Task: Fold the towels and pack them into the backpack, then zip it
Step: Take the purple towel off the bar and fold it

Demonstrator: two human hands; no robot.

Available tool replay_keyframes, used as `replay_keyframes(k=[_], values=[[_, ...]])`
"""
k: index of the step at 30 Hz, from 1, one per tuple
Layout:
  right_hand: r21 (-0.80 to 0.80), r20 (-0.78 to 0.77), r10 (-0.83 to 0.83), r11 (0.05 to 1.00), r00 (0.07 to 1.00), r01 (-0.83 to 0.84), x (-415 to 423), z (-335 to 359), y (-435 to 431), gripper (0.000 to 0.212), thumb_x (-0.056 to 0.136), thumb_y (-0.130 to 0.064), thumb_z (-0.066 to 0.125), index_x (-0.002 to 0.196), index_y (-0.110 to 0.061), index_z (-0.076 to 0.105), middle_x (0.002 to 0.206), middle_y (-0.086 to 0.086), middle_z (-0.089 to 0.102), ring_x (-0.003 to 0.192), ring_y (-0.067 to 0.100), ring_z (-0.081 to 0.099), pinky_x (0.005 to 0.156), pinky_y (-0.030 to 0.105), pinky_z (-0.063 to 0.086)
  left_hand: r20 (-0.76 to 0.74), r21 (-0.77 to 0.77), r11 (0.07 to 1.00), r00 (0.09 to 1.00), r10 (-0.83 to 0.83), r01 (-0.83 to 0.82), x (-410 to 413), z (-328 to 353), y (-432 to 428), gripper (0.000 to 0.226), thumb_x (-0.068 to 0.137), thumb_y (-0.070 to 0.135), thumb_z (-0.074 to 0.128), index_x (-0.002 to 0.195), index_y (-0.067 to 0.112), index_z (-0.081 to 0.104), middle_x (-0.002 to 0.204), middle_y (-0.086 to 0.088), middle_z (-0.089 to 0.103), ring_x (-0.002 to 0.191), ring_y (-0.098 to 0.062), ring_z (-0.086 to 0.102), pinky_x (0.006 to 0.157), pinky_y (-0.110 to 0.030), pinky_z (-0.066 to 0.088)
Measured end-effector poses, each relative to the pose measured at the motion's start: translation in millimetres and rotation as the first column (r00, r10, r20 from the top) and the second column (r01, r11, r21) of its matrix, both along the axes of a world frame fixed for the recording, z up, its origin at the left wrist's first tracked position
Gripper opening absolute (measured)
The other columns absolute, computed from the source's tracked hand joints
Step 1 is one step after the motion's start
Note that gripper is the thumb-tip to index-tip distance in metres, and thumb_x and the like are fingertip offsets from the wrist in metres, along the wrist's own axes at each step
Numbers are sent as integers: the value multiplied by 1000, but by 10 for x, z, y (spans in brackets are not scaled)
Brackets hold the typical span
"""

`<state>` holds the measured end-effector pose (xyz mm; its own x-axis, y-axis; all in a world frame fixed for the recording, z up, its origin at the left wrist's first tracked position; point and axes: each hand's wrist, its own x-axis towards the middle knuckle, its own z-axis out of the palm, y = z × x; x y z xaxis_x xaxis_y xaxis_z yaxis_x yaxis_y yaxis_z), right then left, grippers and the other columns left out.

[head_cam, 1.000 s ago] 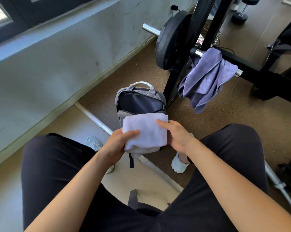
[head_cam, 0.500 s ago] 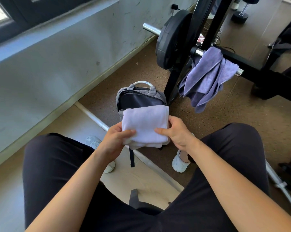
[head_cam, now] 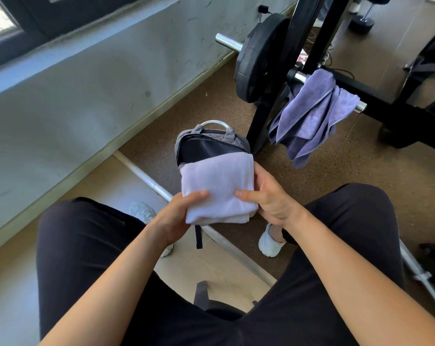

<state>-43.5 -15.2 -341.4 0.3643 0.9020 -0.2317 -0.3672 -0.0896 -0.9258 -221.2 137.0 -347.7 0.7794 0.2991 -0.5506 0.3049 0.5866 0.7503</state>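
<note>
White towel, folded: probably light, soft, floppy; left hand pinches its 7 o'clock corner, right hand its 4 o'clock edge

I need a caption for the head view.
Left hand and right hand hold a folded white towel at the open backpack; purple towel hangs behind.

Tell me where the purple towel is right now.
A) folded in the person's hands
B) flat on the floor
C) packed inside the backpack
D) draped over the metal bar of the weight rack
D: the purple towel hangs over the metal bar, while the left hand and right hand hold the folded white towel by the open backpack.
</note>
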Motion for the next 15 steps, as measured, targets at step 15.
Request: replay_keyframes(k=[15], values=[[-264, -232, 40, 959, 972, -102, -60, -68, 26, 49, 88, -18, 72, 134, -8, 60, 128, 15, 69, 117, 30, 67, 96, 39, 56, 157, 276, 955, 985, 69, -111, 10, 23, 3, 45, 94, 2, 65, 136, 17, 56, 125, -12, 72, 115, -32, 70, 88, -40, 60]])
